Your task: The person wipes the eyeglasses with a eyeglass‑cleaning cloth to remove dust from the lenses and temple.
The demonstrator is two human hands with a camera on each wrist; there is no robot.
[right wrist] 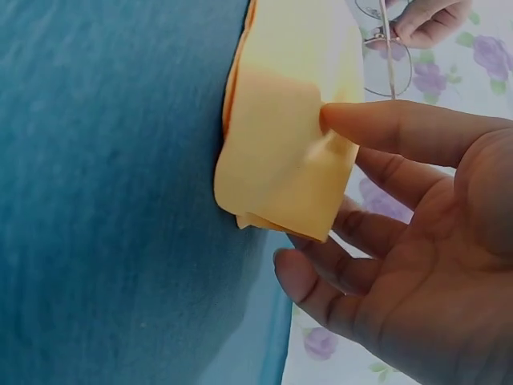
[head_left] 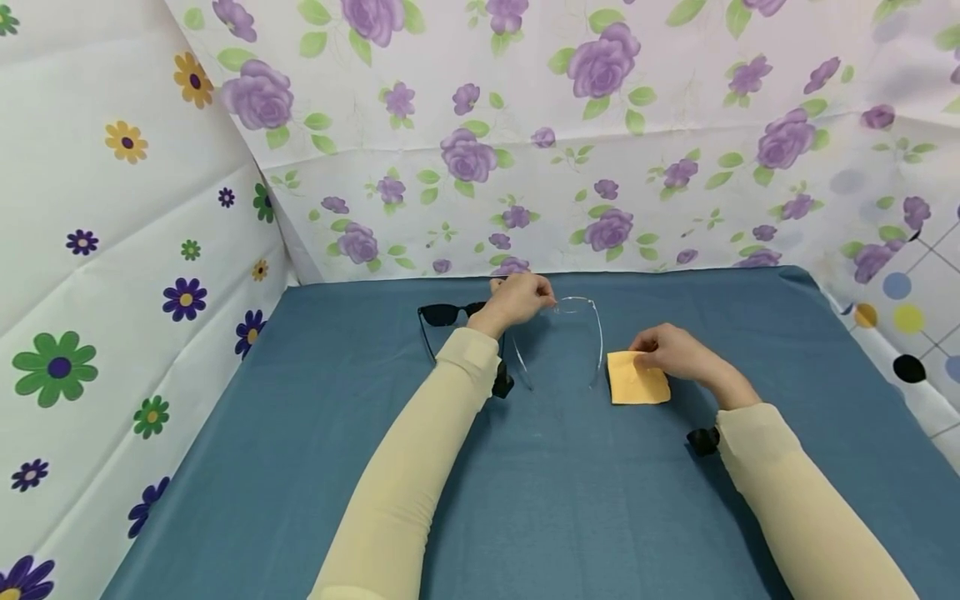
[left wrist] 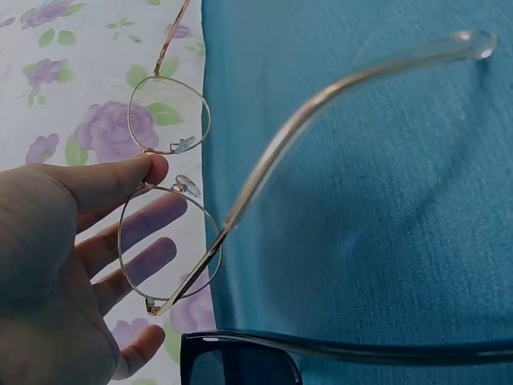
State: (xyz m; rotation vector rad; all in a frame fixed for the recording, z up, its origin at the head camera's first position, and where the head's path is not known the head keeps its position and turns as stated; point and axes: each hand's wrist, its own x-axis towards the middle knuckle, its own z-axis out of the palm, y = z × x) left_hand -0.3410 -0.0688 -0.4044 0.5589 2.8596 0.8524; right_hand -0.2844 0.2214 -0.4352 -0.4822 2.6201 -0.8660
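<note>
My left hand [head_left: 519,298] pinches a pair of thin metal-framed eyeglasses [left wrist: 280,144] at the bridge, thumb on the near side and fingers behind. Both temples are unfolded and point back toward me, with clear tips. In my right hand [head_left: 681,354] is a folded yellow cloth [right wrist: 280,152], gripped near one edge between thumb and fingers. The cloth hangs just right of the eyeglasses in the head view. Dark sunglasses [head_left: 440,315] lie on the table left of my left hand, their temples open; the hand and sleeve hide part of them.
A blue cloth [head_left: 570,500] covers the table. Behind it rises a white sheet with purple roses [head_left: 468,156], and another flowered sheet [head_left: 60,367] hangs at the left. Black wrist cameras [head_left: 703,442] sit below both hands.
</note>
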